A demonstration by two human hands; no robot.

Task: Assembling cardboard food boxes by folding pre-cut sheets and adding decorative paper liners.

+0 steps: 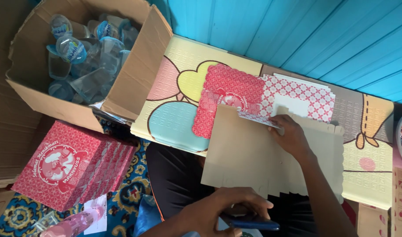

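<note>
The right hand (291, 137) is pressing flat, fingers spread, on the brown cardboard sheet (249, 153), which is lying at nine o'clock from it. The left hand (223, 210), at six o'clock, is gripping a dark blue phone (253, 225).

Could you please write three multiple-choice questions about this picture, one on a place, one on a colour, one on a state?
1. Where do the plastic cups lie?
A. in the open cardboard box
B. on the mat
C. on the red box

2. What colour is the wall?
A. green
B. white
C. blue

3. How is the brown cardboard sheet under the right hand?
A. flat, unfolded
B. rolled up
C. folded into a closed box

Answers:
1 A: the cups fill the carton at top left.
2 C: the planks are bright blue.
3 A: the sheet lies spread out, with the right hand on its upper edge.
</note>
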